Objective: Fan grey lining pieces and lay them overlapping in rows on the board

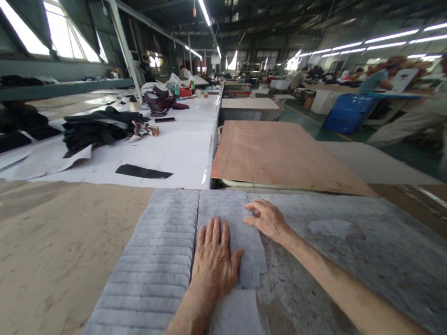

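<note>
My left hand [214, 260] lies flat on a light grey, felt-like fabric piece [250, 257], fingers stretched forward and thumb out to the side. At the right edge of the same piece is my right hand [268, 220], its fingers bent and a gap showing between thumb and forefinger. Whether its fingertips press on the fabric is hard to tell. Further pieces overlap at the far end, under and ahead of my left hand. Left of them runs a long row of overlapping grey pieces [153, 263], staggered like shingles. Everything rests on a stained grey work surface [359, 260].
Brown paper [49, 247] covers the left side. Beyond it, a white table [166, 146] carries a dark strip [144, 171] and a pile of dark fabric [93, 128]. A brown board [269, 152] lies ahead right, near a blue bin [348, 113]. A blurred person [443, 109] is far right.
</note>
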Demonstrator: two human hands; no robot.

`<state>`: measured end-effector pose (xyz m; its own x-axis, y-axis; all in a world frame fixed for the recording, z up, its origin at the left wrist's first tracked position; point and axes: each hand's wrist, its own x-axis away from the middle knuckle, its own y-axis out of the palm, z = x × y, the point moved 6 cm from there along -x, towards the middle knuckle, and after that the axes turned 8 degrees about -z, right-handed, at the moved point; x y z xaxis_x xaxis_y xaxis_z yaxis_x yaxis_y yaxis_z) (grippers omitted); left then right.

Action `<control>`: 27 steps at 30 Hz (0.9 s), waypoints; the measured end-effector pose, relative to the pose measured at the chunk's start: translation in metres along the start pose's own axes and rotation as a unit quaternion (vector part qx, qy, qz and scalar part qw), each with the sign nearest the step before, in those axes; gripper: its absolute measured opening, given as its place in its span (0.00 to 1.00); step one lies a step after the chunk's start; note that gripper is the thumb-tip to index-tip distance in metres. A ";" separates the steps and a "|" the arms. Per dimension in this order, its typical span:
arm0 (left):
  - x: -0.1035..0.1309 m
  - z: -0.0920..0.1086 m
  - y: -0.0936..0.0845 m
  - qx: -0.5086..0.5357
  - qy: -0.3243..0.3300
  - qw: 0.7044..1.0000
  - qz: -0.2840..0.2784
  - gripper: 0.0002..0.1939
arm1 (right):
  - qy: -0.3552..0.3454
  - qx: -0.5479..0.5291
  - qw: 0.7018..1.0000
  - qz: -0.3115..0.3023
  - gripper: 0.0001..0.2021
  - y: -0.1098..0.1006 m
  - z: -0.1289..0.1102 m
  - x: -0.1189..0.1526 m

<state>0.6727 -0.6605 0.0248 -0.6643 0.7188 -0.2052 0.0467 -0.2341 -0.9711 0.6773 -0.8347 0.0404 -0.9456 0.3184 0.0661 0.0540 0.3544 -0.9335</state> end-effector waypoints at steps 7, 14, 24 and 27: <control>0.001 0.000 -0.002 -0.005 -0.004 1.000 0.001 0.32 | 0.081 -0.041 0.993 -0.074 0.15 0.007 0.009 -0.007; -0.002 -0.001 -0.001 0.012 -0.004 1.000 -0.029 0.32 | 0.156 -0.021 0.982 -0.103 0.15 0.009 0.007 -0.002; -0.005 -0.001 -0.006 0.018 -0.005 0.999 -0.051 0.32 | 0.158 -0.007 0.979 -0.129 0.14 0.009 0.005 -0.003; -0.004 -0.002 -0.004 0.019 -0.002 0.999 -0.049 0.32 | 0.153 -0.011 0.979 -0.132 0.14 0.010 0.006 -0.005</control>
<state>0.6766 -0.6613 0.0296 -0.6674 0.7368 -0.1083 -0.0468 -0.1867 -0.9813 0.6805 -0.8380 0.0281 -0.7876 0.4602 0.4098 -0.1693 0.4779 -0.8620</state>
